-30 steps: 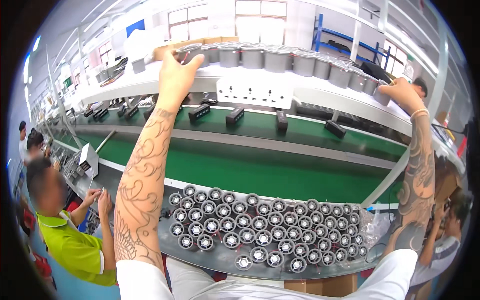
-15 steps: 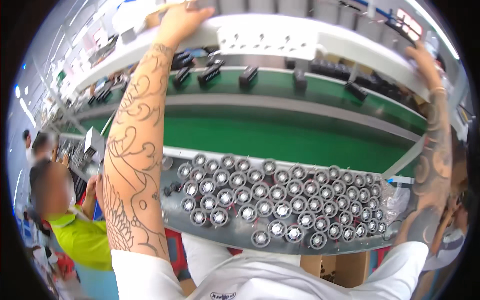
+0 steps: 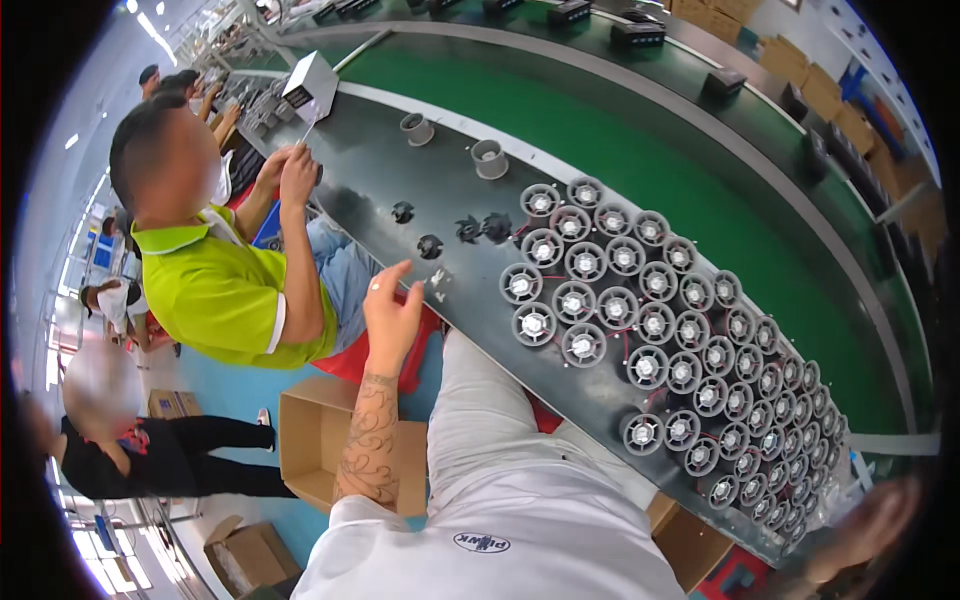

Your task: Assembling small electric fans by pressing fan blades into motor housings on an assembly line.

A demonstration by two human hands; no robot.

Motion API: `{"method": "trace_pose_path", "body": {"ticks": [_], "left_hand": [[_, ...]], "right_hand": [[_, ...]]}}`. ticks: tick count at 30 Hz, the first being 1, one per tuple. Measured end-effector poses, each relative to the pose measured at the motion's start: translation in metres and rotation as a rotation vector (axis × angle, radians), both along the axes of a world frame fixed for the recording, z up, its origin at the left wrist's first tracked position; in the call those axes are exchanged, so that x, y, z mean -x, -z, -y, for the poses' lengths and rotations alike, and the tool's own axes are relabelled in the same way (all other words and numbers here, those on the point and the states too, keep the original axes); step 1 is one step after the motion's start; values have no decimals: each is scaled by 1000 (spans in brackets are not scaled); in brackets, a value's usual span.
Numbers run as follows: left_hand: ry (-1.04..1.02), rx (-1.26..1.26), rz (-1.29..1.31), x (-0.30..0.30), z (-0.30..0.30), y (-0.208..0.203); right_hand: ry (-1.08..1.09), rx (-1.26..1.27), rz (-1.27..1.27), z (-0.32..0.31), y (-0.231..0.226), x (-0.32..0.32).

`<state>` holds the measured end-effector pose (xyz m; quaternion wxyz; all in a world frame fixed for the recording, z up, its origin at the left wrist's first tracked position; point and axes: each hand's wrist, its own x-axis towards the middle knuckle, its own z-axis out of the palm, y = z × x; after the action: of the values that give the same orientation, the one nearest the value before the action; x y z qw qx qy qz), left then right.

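Observation:
My left hand (image 3: 392,318) is at the near edge of the dark workbench (image 3: 480,300), fingers apart and nothing in them. Just beyond its fingertips lie small white bits (image 3: 440,285) and a black fan wheel (image 3: 429,246). More black fan wheels (image 3: 482,229) rest farther along. To the right of this hand, many round grey fan housings (image 3: 617,306) with silvery motor centres and red wires stand in close rows. My right hand (image 3: 885,510) is a blur at the lower right, near a clear plastic bag (image 3: 835,490); its fingers are smeared by motion.
A co-worker in a yellow-green shirt (image 3: 210,290) works at the bench on the left, beside a white box-shaped thing (image 3: 310,88). Two grey cylinders (image 3: 490,160) stand nearby. Behind the bench runs a green conveyor (image 3: 620,130). An open cardboard box (image 3: 310,440) sits below my left arm.
Both my hands have come down from the raised white beam, the left to the bench edge, the right to the lower right. The view has turned left, showing more of the co-worker.

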<state>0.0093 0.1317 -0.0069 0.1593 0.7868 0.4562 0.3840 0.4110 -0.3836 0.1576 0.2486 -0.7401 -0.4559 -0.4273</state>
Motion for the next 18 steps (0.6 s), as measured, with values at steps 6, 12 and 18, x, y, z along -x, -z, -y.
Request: {"method": "trace_pose_path", "body": {"ticks": [6, 12, 18], "left_hand": [[84, -223, -192, -24, -50, 33], [46, 291, 263, -23, -46, 43], [500, 758, 791, -33, 51, -40]], "right_hand": [[-69, -321, -984, -109, 89, 160], [-190, -112, -1236, -144, 120, 223], [-375, 58, -1508, -169, 126, 234]]}}
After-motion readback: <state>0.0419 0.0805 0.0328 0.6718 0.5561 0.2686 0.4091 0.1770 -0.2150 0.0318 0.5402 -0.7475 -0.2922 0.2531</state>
